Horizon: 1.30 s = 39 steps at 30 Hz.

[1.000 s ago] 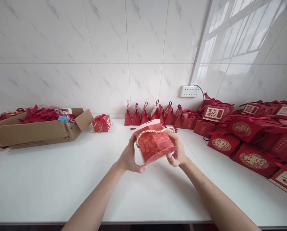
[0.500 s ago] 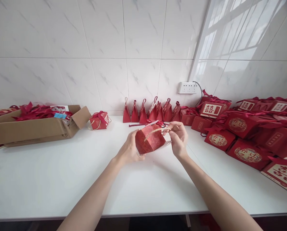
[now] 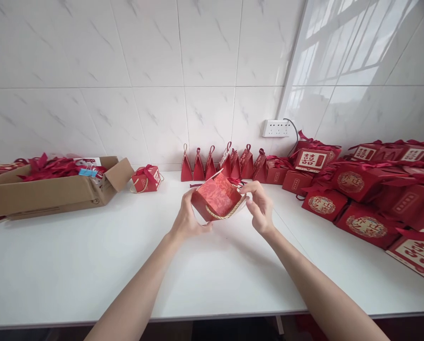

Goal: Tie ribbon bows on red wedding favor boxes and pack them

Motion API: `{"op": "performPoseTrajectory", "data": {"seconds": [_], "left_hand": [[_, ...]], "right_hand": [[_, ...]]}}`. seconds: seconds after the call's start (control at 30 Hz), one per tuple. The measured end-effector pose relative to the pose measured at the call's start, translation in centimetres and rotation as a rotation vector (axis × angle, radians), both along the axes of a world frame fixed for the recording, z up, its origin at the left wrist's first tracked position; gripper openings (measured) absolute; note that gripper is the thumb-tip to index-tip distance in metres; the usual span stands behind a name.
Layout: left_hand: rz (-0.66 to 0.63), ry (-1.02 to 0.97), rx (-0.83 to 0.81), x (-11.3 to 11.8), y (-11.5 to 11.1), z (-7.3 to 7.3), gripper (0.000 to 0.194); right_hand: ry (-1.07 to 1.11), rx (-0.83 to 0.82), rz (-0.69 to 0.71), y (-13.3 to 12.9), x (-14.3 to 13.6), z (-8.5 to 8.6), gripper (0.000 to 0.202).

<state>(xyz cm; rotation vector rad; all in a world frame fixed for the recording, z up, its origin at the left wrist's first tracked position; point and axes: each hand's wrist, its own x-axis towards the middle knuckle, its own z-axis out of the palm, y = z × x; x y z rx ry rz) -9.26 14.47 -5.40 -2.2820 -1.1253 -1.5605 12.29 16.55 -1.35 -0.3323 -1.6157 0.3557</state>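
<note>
Between the two hands, above the counter (image 3: 127, 270), a red box (image 3: 217, 195) with a leaf pattern is held at a tilt. It is gripped by the left hand (image 3: 188, 218), whose thumb is placed along the near lower edge; the fingers behind are mostly hidden by the box. The right hand (image 3: 260, 206) is held with its thumb and fingers curled and little space between the tips, beside the far end of a gold cord (image 3: 219, 218) that is looped across the box's near side. Whether the cord is pinched there cannot be told, since the cord's end is lost among the fingertips. The underside of the box cannot be seen.

Just beyond the hands, a row of pointed red boxes (image 3: 198, 170) is lined up before the tiled wall (image 3: 155, 42), and a dark ribbon (image 3: 197, 185) lying before it is partly covered by the held box. Left of the left hand, a small ribboned box (image 3: 146, 181) is set down, and farther left a cardboard carton (image 3: 52, 198) is filled with red ribbons (image 3: 45, 168); what lies under them is concealed. Right of the right hand, the counter is taken up by a pile of gift boxes (image 3: 366, 225), cut off by the picture's edge. Beyond that hand, a white power strip (image 3: 276, 128) is seen against the wall.
</note>
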Motion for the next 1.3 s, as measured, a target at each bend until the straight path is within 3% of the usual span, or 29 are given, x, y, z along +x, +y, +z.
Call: {"op": "performPoseTrajectory", "data": {"seconds": [0.13,0.2,0.4,0.53,0.6,0.7,0.83,0.9,1.1,1.3], "left_hand": [[-0.037,-0.044,-0.041,-0.1,0.0,-0.1,0.102],[-0.088,-0.045,-0.114,-0.1,0.0,0.0,0.1],[-0.26,-0.106,-0.438,0.7,-0.8,1.2,0.093],[-0.427,-0.18,-0.581,1.6,-1.4,1.7,0.086],[-0.476,-0.23,-0.652,2.0,-1.7,1.7,0.088],[-0.581,-0.279,-0.821,2.5,-2.1,1.8,0.091],[-0.841,-0.308,-1.071,2.7,-2.3,2.2,0.09],[-0.899,-0.294,-1.133,2.5,-2.2,2.2,0.091],[-0.814,-0.109,-1.136,2.2,-1.9,1.8,0.12],[-0.386,-0.242,-0.832,4.7,-3.4,1.9,0.142]], "right_hand": [[-0.22,0.175,-0.005,-0.2,0.1,0.3,0.02],[-0.295,0.146,0.023,-0.2,0.0,0.4,0.02],[-0.123,-0.419,0.307,0.6,0.6,0.6,0.018],[0.051,-0.574,0.452,1.2,1.5,1.3,0.014],[0.133,-0.588,0.434,1.4,1.8,1.8,0.017],[0.255,-0.587,0.294,1.6,2.0,2.4,0.027],[0.213,-0.682,0.146,2.0,2.0,2.6,0.036],[0.183,-0.711,0.122,2.1,1.8,2.4,0.035],[0.091,-0.684,0.08,1.9,0.5,1.5,0.03],[0.095,-0.644,0.145,0.8,-0.4,1.4,0.028]]}}
